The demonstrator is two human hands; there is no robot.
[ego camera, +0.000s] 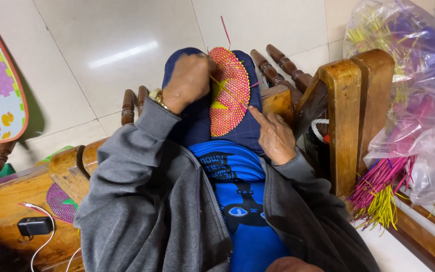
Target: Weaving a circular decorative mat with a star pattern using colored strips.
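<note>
On our lap, the woven disc (229,90) stands on edge, long axis running away from us. Our left hand (190,80) clenches at its left rim, seemingly pinching a strand; our right hand (274,136), released, points a finger at its near edge.

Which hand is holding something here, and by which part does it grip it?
The left hand grips the round pink-and-yellow woven disc at its upper left rim. The right hand holds nothing; its forefinger rests beside the disc's lower right edge.

grey zip jacket, blue printed shirt, gold wristwatch (158,98).
</note>
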